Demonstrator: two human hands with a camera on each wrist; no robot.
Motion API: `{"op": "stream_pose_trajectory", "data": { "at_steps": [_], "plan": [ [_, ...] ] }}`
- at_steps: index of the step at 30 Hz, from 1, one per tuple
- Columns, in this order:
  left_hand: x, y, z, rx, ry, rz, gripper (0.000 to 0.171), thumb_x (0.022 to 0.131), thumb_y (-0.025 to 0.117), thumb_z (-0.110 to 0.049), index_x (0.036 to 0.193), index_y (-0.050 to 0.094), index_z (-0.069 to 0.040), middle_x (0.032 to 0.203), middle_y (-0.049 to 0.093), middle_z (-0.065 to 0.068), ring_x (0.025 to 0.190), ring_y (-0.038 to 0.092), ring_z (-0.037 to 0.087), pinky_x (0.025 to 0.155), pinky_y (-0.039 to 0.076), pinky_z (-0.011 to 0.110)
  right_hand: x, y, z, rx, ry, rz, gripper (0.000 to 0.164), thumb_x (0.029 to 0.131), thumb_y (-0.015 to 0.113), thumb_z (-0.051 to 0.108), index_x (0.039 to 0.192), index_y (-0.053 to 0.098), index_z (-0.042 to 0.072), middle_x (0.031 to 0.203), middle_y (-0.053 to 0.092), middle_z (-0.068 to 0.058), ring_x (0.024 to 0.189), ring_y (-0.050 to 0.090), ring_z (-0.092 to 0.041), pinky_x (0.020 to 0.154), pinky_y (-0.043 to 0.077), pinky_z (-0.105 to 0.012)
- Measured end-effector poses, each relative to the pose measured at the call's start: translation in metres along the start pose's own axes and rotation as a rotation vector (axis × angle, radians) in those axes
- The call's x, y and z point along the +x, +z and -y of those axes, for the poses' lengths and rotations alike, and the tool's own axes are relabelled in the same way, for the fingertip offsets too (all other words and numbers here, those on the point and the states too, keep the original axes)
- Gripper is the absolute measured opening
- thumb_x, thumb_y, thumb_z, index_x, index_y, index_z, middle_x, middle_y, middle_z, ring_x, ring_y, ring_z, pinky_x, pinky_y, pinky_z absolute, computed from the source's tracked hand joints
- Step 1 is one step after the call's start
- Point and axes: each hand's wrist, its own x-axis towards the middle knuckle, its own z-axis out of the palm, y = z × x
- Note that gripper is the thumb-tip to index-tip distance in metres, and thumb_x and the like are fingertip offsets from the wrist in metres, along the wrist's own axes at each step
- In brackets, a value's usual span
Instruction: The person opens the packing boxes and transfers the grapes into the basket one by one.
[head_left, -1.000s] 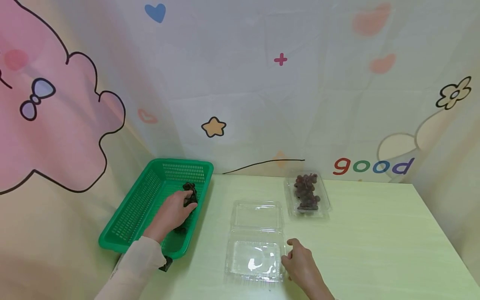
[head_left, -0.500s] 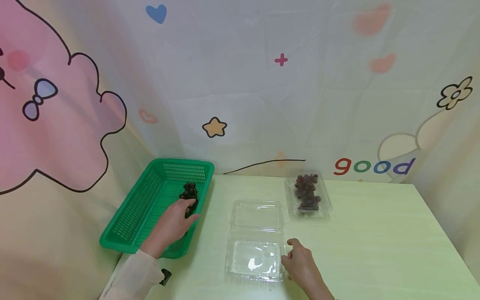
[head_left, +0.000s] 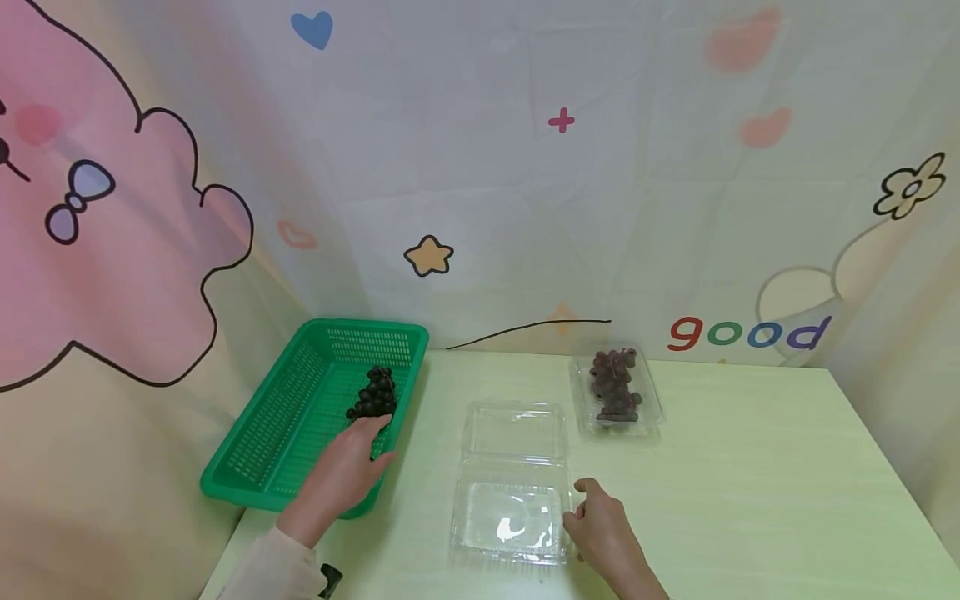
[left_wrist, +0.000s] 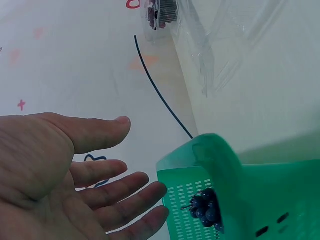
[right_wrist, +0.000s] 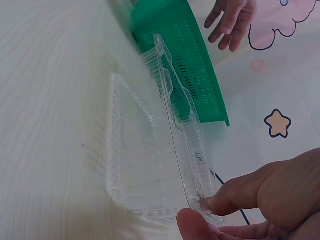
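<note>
My left hand (head_left: 337,471) hangs over the near right part of a green plastic basket (head_left: 258,408), fingers spread and loose in the left wrist view. A bunch of dark grapes (head_left: 373,393) lies in the basket just beyond my fingertips; its near end is hidden by the hand in the head view. On the table, a clear plastic clamshell box (head_left: 513,512) lies with its lid folded back. My right hand (head_left: 606,533) pinches the box's right edge between thumb and fingers, as the right wrist view shows (right_wrist: 280,200).
A second clear box (head_left: 652,408) holding reddish-dark grapes (head_left: 615,383) stands at the back of the pale table (head_left: 765,483). A printed curtain (head_left: 495,183) hangs right behind the table.
My left hand has drawn back toward me over the basket, and more of the dark grapes shows beyond it. My right hand and the clear box have stayed in place.
</note>
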Motion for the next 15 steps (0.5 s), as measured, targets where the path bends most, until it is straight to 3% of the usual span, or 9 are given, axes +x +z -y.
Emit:
{"op": "stream_pose_trajectory", "data": {
  "at_steps": [10,15],
  "plan": [
    [-0.012,0.013,0.007,0.001,0.015,-0.004,0.058,0.095,0.076,-0.01,0.147,0.052,0.003,0.145,0.053,0.026,0.124,0.058,0.045,0.096,0.053,0.057,-0.001,0.0,0.0,0.0,-0.011,-0.012,0.045,0.087,0.065,-0.004,0.128,0.052,-0.017,0.073,0.054,-0.003,0.042,0.057,-0.013,0.05,0.044,-0.029],
    [-0.017,0.018,0.009,0.001,-0.01,0.009,0.061,0.095,0.076,-0.012,0.149,0.05,0.002,0.147,0.051,0.027,0.129,0.055,0.047,0.099,0.05,0.059,-0.001,0.0,0.0,-0.004,-0.014,-0.014,0.045,0.087,0.065,-0.004,0.128,0.052,-0.017,0.074,0.054,-0.003,0.042,0.057,-0.013,0.051,0.044,-0.03]
  ]
}}
